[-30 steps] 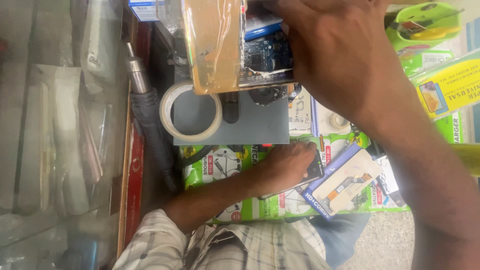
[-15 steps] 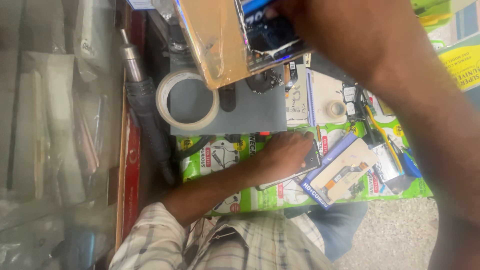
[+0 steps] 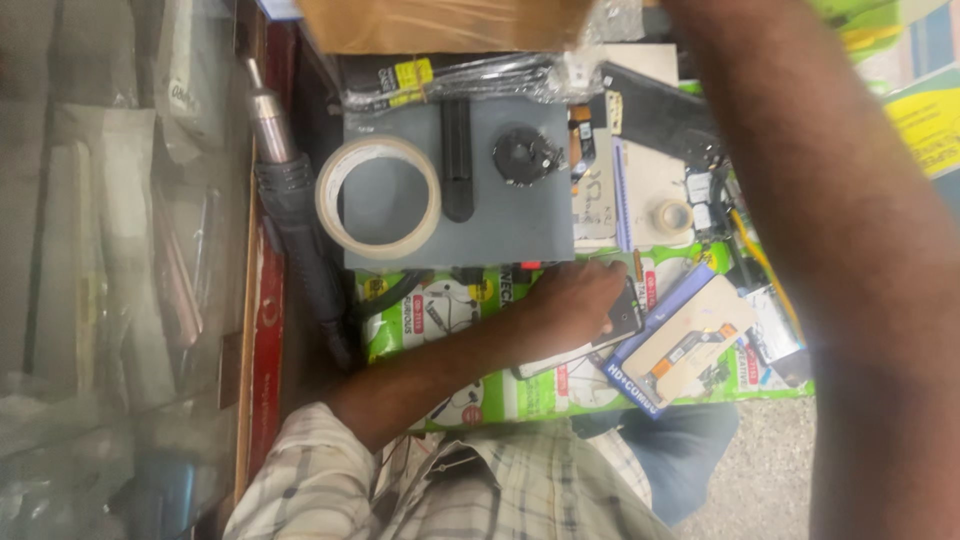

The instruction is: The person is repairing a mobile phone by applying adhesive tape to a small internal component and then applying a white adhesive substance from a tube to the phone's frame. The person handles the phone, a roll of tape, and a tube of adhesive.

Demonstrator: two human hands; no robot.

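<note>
My left hand (image 3: 580,300) rests palm-down on a phone (image 3: 625,322), near the grey mat (image 3: 500,225) that carries a tape roll (image 3: 378,197). My right forearm crosses the right side; its hand is out of view above, beside a brown package (image 3: 440,25).

1. Brown cardboard packet (image 3: 440,25): flat, tan, plain face, glossy clear film over it.
2. State: looks sealed; crinkled clear plastic bunched at its right end.
3. Pose: long side approx. parallel to the far edge of the grey pad (image 3: 500,220), lower edge slightly tilted.
4. Place: just beyond the pad's far edge, spanning most of the pad's width; only a low strip shows, rest cut off by the pic's top edge.
5. Resting or lifted above the pad: can't tell.
</note>
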